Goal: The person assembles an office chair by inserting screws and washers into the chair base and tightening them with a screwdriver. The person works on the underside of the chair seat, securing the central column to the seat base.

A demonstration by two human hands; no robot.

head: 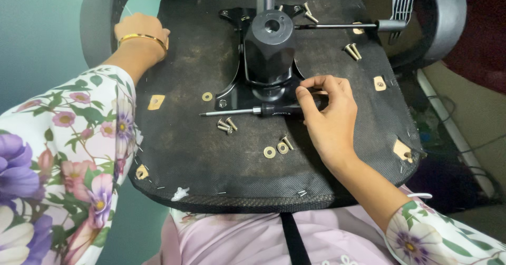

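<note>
An upturned office chair seat (pixel 200 154) with black fabric underside lies across my lap. A black metal tilt mechanism (pixel 269 54) is mounted at its middle. My right hand (pixel 329 117) closes its fingers on the black handle of a screwdriver (pixel 247 111), which lies on the seat with its tip pointing left. My left hand (pixel 141 33), with a gold bangle on the wrist, grips the seat's far left edge. Loose screws (pixel 226 125) and washers (pixel 275 150) lie on the fabric near the screwdriver.
More screws (pixel 352 50) lie at the upper right, beside a lever rod (pixel 342 26) with a grey handle. A single washer (pixel 207 96) sits left of the mechanism. A grey armrest (pixel 448 17) curves at the top right. Cables run on the floor at right.
</note>
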